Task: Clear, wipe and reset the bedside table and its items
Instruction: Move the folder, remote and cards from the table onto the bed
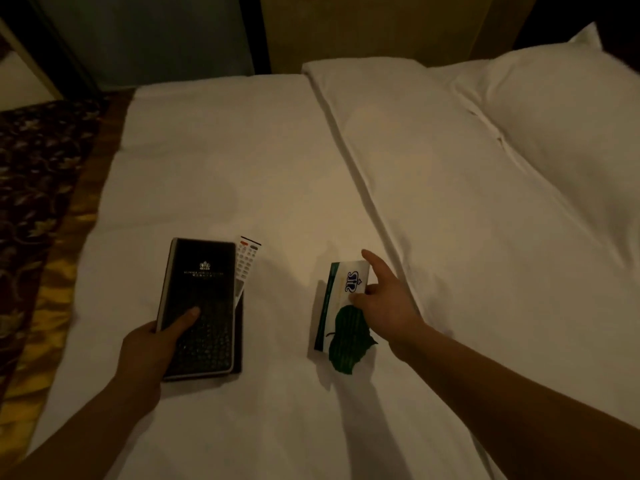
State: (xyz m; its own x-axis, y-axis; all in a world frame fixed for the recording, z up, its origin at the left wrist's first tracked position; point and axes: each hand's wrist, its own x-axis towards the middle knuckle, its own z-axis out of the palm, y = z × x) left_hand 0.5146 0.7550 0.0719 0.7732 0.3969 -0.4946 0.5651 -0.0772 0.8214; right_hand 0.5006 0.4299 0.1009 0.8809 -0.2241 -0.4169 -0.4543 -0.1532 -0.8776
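A black folder (202,292) with a white crest lies on the white bed sheet (242,168). My left hand (152,344) grips its near left corner, thumb on the cover. A white remote control (246,261) pokes out from under the folder's right edge. To the right lie a white card (341,289) with a blue logo and green edge and a green leaf-shaped card (346,344) overlapping it. My right hand (384,296) holds the white card's right edge, thumb on top, index finger stretched out past its far corner.
A folded white duvet (467,202) covers the bed's right side, with a pillow (571,109) at the far right. A dark patterned bed runner (38,209) with a gold border lies along the left. Dark wall panels stand behind the bed.
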